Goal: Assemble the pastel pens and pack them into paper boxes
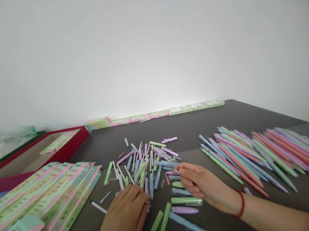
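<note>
Fingers (pixel 186 173) amid pastel pen parts (pixel 146 164)

- R hand (pixel 205 183): bare, no glove; nails (pixel 179 171) look trimmed short, tho small in view
- R wrist (pixel 236 204): one thin red cord bracelet (pixel 242 205), snug, round cord, knot/clasp can't tell
- R forearm (pixel 276 220): bare up to frame edge, no sleeve cuff in view
- L hand (pixel 125 211): bare too, back of hand only, no glove
- L wrist: cut off by bottom of frame, anything worn there can't tell
</note>
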`<state>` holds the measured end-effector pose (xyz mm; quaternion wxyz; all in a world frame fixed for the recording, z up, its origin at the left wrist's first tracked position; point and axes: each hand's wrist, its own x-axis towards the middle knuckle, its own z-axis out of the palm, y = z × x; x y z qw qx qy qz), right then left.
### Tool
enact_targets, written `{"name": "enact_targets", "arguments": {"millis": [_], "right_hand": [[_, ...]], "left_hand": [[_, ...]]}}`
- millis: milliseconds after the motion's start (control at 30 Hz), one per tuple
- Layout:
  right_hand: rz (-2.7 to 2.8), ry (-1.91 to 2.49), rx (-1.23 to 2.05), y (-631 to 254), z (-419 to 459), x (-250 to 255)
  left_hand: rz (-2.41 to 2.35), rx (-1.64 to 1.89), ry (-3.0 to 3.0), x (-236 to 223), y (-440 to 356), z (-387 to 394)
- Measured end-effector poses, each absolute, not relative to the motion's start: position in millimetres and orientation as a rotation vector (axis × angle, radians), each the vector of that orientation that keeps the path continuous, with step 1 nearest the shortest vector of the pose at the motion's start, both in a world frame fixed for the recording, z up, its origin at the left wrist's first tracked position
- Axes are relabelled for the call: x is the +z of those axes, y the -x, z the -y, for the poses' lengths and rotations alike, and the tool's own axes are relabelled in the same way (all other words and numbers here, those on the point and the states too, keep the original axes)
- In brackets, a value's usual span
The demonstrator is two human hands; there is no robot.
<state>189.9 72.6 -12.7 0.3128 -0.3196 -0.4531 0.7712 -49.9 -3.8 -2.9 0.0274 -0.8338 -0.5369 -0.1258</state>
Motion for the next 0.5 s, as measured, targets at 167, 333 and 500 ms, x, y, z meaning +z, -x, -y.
{"name": "enact_targets", "arguments": {"millis": [167,333,500], "right_hand": [[1.284,0.827,1.873,-191,-78,-23],[1.579,0.797,1.629,-190,-74,-24],[1.758,0.813,1.578,-186,-67,-25]], "left_hand": [[1.956,-0.232,2.528,-1,3,-34],[1.9,-0.197,2.545,-5,-3,-44],[2.146,-0.507,2.615,-4,8,-30]]}}
